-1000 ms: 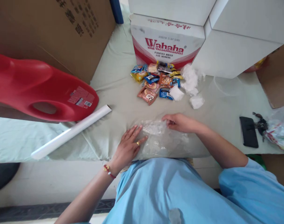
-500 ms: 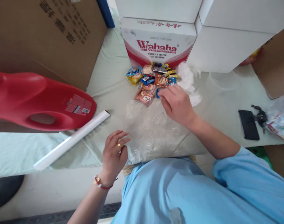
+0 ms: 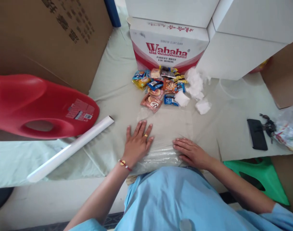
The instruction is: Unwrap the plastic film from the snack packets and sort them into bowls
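A clear plastic sheet (image 3: 165, 125) lies on the cloth-covered table in front of me; its near part is wrinkled. My left hand (image 3: 138, 142) rests flat on its left side, fingers spread. On the right side, my right hand (image 3: 191, 151) lies flat with fingers stretched out, holding nothing. Beyond the sheet is a pile of small wrapped snacks, with a brown snack packet (image 3: 151, 102) and a blue packet (image 3: 170, 99) at its near edge. A white wad (image 3: 182, 98) touches the blue packet. More crumpled white material (image 3: 194, 83) sits to the right of the pile.
A Wahaba-style carton marked Wahaha (image 3: 169, 48) stands behind the snacks. To the left are a red plastic jug (image 3: 47, 106), a white roll (image 3: 71, 149) and a brown carton (image 3: 64, 48). A phone (image 3: 257, 134) and keys (image 3: 269, 125) lie right, above a green stool (image 3: 262, 179).
My right hand has left the snack pile and come down onto the sheet. My left hand has moved forward and flattened. The sheet looks smoother; a white wad now sits by the blue packet.
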Demonstrator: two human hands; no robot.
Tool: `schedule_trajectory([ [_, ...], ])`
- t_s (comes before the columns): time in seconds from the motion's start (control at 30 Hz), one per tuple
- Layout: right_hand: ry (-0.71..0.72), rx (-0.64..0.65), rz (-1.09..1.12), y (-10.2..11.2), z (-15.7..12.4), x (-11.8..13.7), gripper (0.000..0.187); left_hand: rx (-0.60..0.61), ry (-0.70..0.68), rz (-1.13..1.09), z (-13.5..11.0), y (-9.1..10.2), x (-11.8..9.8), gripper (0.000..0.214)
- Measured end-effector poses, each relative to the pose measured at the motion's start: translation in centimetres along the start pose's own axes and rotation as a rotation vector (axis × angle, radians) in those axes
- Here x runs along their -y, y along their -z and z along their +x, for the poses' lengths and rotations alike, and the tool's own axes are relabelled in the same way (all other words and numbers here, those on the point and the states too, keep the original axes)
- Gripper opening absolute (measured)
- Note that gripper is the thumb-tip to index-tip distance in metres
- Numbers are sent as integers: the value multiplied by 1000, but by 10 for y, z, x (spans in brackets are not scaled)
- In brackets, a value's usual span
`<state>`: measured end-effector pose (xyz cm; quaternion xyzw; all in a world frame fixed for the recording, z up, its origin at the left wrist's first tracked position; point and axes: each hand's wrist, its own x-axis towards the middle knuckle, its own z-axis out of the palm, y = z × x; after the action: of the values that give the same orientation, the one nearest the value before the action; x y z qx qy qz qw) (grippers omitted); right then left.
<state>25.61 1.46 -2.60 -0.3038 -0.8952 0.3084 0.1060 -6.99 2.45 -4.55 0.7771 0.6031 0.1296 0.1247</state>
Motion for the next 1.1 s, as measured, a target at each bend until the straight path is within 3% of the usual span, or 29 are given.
schedule_trajectory([
  [0.07,-40,-27,102,18,-4,-3,37,4,2,13,-6,-1,-4,60],
  [0.13,-158,-104,126,38,9,-10,33,10,3,19,-10,-2,-11,61],
  [0.2,-304,-219,41,59,41,-19,34,4,5,22,-12,-4,-15,62],
  [0.3,-348,-300,-129,81,117,-29,35,-12,1,29,-13,-5,-17,62],
  [0.43,-396,-215,-303,85,219,-24,39,-6,-2,43,-12,-3,-16,60],
  [0.57,-500,-9,-324,77,268,-12,47,25,19,83,-12,1,-18,58],
  [0.63,-542,32,-289,76,272,-12,47,31,28,101,-12,1,-19,57],
  [0.73,-527,-13,-286,85,260,-20,39,33,31,100,-13,1,-20,57],
  [0.87,-443,-329,-371,109,217,-31,33,26,37,86,-12,0,-19,57],
  [0.93,-331,-436,-315,114,190,-30,28,25,37,82,-11,0,-19,57],
  [1.0,-192,-420,-184,108,162,-23,18,22,38,77,-11,-1,-19,57],
  [1.1,-74,-327,-112,75,127,-5,8,13,34,68,-11,-2,-18,57],
])
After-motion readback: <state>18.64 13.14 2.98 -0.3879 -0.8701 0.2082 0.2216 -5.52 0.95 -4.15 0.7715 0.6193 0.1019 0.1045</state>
